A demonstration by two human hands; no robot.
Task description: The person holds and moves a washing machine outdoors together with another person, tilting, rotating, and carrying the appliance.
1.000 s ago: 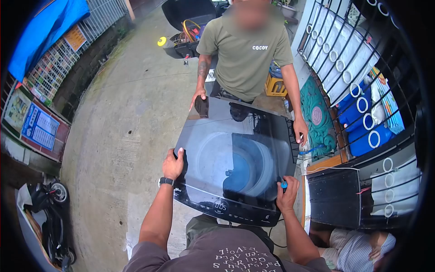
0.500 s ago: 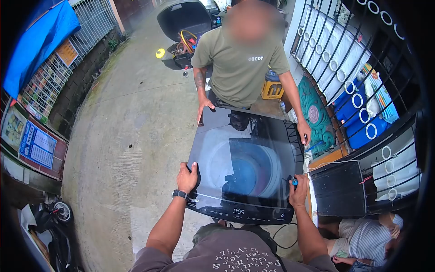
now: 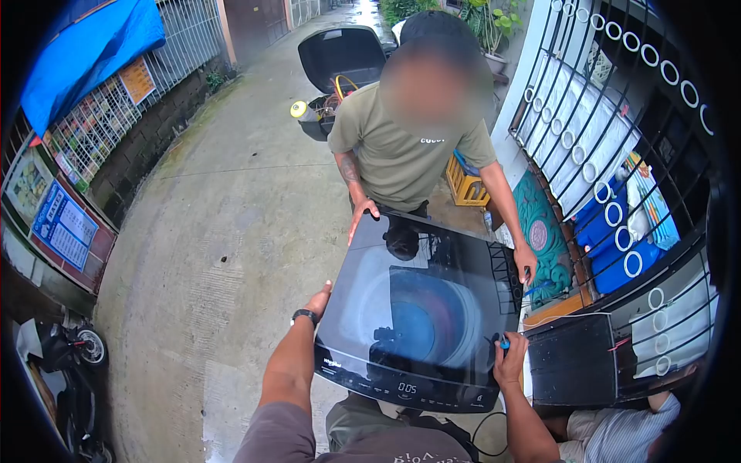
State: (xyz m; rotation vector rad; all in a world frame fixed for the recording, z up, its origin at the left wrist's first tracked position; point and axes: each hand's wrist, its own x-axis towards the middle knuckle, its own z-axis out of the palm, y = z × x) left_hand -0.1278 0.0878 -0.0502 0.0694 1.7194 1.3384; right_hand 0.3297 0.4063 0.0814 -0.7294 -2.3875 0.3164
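A top-loading washing machine (image 3: 355,309) with a dark glass lid is in front of me, its panel lit with "0:05". The round drum shows through the glass. My left hand (image 3: 317,298) grips the machine's left side, thumb up by the top edge, the other fingers hidden behind it. At the front right corner, my right hand (image 3: 509,363) is closed around a small blue-and-black tool (image 3: 505,341), perhaps a screwdriver, and touches the machine's side. Across from me, another person (image 3: 409,158) has one hand on each far corner of the machine.
Behind the other person, an open black box (image 3: 340,58) holds cables and a yellow-capped bottle (image 3: 299,110). A yellow crate (image 3: 465,185) is near the wall. Barred windows (image 3: 587,131) and a dark panel (image 3: 567,359) flank the right. Someone sits at lower right; a motorbike (image 3: 77,355) stands left.
The view has shifted, and the machine appears lower in it and slightly turned. My left hand has its thumb off the lid, more along the side. My right hand still holds the tool.
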